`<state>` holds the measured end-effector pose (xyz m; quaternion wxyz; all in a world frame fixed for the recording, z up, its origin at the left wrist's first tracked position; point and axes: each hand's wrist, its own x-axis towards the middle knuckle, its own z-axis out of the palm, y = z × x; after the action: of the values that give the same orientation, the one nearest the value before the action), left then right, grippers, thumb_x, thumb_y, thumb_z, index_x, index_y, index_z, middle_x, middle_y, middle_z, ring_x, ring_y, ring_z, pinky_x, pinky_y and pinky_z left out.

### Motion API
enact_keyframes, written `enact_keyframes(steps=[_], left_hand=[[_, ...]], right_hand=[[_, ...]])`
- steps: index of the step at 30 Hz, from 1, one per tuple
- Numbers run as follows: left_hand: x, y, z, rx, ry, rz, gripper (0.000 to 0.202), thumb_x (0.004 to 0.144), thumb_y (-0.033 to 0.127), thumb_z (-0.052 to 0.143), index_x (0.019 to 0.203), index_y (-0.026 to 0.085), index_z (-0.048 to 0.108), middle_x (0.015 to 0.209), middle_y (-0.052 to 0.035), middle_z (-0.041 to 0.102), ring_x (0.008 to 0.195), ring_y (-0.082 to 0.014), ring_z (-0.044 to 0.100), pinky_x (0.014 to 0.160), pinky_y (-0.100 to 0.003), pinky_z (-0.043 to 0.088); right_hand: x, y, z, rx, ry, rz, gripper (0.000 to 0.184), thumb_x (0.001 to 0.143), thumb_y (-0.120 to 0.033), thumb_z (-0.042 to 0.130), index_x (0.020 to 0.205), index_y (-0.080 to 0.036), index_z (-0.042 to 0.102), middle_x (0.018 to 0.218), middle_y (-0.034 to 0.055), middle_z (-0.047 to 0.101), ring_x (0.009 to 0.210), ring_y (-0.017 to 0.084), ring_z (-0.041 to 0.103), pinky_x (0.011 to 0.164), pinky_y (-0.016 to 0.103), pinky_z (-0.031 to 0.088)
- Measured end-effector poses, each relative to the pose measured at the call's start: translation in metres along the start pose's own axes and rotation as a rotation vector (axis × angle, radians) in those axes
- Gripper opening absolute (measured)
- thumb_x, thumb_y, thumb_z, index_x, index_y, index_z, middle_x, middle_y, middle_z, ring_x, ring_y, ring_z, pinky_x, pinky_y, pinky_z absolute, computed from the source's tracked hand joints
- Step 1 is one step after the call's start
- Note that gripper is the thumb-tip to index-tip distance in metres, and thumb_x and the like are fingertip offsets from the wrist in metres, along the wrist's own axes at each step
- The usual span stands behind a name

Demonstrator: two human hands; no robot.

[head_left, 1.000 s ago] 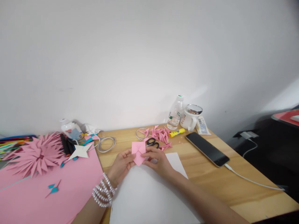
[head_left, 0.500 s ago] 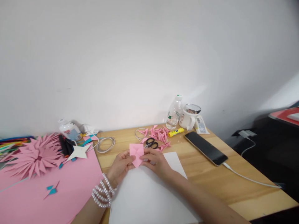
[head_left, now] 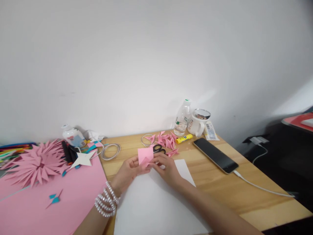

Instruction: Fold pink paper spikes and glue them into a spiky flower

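Note:
A small pink paper piece [head_left: 145,155], partly folded, is held just above a white sheet [head_left: 156,205] on the wooden desk [head_left: 234,192]. My left hand [head_left: 127,173], with pearl bracelets at the wrist, pinches its left lower edge. My right hand [head_left: 166,168] pinches its right lower side, fingers pressed on a fold. Black-handled scissors [head_left: 158,148] lie just behind the paper. Several folded pink paper points [head_left: 167,141] are piled beyond them.
A large pink sheet [head_left: 49,205] covers the desk's left, with a pink spiky paper flower [head_left: 36,161] and a white paper star [head_left: 83,159]. A coiled cable [head_left: 111,151], a glue stick [head_left: 184,138], a water bottle [head_left: 182,119], a mug [head_left: 199,122] and a charging phone [head_left: 216,155] sit behind and right.
The pink paper has been turned and refolded: its lower pointed tip is gone and it now shows as a squarer shape, held slightly higher. Both hands shifted a little with it.

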<state>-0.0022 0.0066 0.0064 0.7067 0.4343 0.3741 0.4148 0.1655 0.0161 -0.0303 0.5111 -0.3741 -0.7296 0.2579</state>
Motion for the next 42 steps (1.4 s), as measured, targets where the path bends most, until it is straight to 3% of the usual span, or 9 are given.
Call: enact_keyframes(steps=[3, 7, 17, 22, 24, 27, 32, 37, 42], left_hand=[[0.001, -0.003, 0.002, 0.084, 0.042, 0.050, 0.045, 0.057, 0.017, 0.075, 0.100, 0.012, 0.062, 0.103, -0.0126, 0.065, 0.093, -0.0239, 0.060, 0.083, -0.036, 0.047], [0.001, -0.007, 0.002, 0.133, 0.124, 0.052, 0.035, 0.065, 0.027, 0.070, 0.095, 0.011, 0.064, 0.096, -0.0129, 0.068, 0.089, -0.0233, 0.062, 0.081, -0.035, 0.048], [0.002, -0.006, -0.004, 0.157, 0.074, 0.032, 0.034, 0.069, 0.026, 0.067, 0.097, 0.008, 0.062, 0.095, -0.0154, 0.068, 0.088, -0.0243, 0.063, 0.080, -0.034, 0.050], [0.002, -0.004, -0.001, 0.080, 0.269, 0.128, 0.050, 0.064, 0.025, 0.071, 0.108, 0.017, 0.047, 0.093, -0.0102, 0.069, 0.076, -0.0218, 0.067, 0.074, -0.037, 0.053], [0.002, -0.003, 0.001, 0.102, 0.311, 0.179, 0.047, 0.062, 0.024, 0.072, 0.102, 0.019, 0.048, 0.092, -0.0072, 0.069, 0.077, -0.0211, 0.066, 0.073, -0.037, 0.053], [0.002, -0.006, 0.002, 0.182, 0.230, 0.152, 0.030, 0.061, 0.025, 0.072, 0.085, 0.014, 0.058, 0.087, -0.0082, 0.069, 0.082, -0.0222, 0.065, 0.078, -0.036, 0.051], [0.002, -0.013, -0.002, 0.188, 0.223, 0.124, 0.019, 0.063, 0.026, 0.071, 0.075, 0.011, 0.068, 0.083, -0.0093, 0.070, 0.081, -0.0219, 0.064, 0.080, -0.035, 0.050], [0.002, -0.010, -0.003, 0.130, 0.245, 0.112, 0.017, 0.060, 0.025, 0.073, 0.069, 0.012, 0.069, 0.076, -0.0083, 0.071, 0.077, -0.0214, 0.065, 0.078, -0.034, 0.051], [0.002, -0.007, -0.003, 0.164, 0.275, 0.124, 0.016, 0.056, 0.025, 0.075, 0.064, 0.013, 0.069, 0.069, -0.0063, 0.071, 0.069, -0.0191, 0.065, 0.074, -0.032, 0.051]], right_hand=[[0.001, -0.001, 0.001, 0.066, 0.036, 0.075, 0.014, 0.076, -0.027, 0.057, 0.067, -0.019, 0.063, 0.073, 0.0045, 0.062, 0.065, 0.014, 0.056, 0.049, 0.021, 0.046], [0.000, 0.000, 0.003, 0.117, 0.017, 0.105, 0.012, 0.074, -0.027, 0.059, 0.066, -0.018, 0.062, 0.072, 0.0038, 0.062, 0.064, 0.013, 0.056, 0.050, 0.021, 0.046], [0.002, 0.004, 0.002, 0.166, -0.049, 0.214, 0.019, 0.078, -0.029, 0.055, 0.064, -0.017, 0.060, 0.061, 0.0016, 0.060, 0.058, 0.012, 0.053, 0.055, 0.022, 0.042], [0.003, 0.008, 0.002, 0.199, -0.051, 0.269, 0.021, 0.078, -0.031, 0.053, 0.062, -0.017, 0.056, 0.060, 0.0010, 0.058, 0.058, 0.012, 0.052, 0.056, 0.023, 0.041], [0.003, 0.010, 0.003, 0.264, -0.049, 0.322, 0.022, 0.077, -0.035, 0.055, 0.065, -0.017, 0.056, 0.058, 0.0004, 0.058, 0.056, 0.012, 0.052, 0.054, 0.023, 0.042], [0.002, 0.012, 0.004, 0.349, -0.049, 0.369, 0.023, 0.074, -0.037, 0.058, 0.066, -0.016, 0.057, 0.059, 0.0002, 0.057, 0.056, 0.011, 0.053, 0.054, 0.023, 0.043], [0.001, 0.009, 0.006, 0.508, -0.048, 0.337, 0.023, 0.060, -0.030, 0.072, 0.073, -0.016, 0.059, 0.072, 0.0017, 0.060, 0.065, 0.013, 0.057, 0.064, 0.027, 0.048], [0.001, 0.008, 0.004, 0.394, 0.020, 0.309, 0.015, 0.063, -0.030, 0.068, 0.063, -0.017, 0.061, 0.066, 0.0023, 0.060, 0.062, 0.014, 0.056, 0.057, 0.025, 0.049], [0.001, 0.006, 0.003, 0.463, -0.019, 0.354, 0.015, 0.065, -0.031, 0.067, 0.067, -0.016, 0.063, 0.064, 0.0018, 0.062, 0.057, 0.013, 0.056, 0.057, 0.025, 0.049]])
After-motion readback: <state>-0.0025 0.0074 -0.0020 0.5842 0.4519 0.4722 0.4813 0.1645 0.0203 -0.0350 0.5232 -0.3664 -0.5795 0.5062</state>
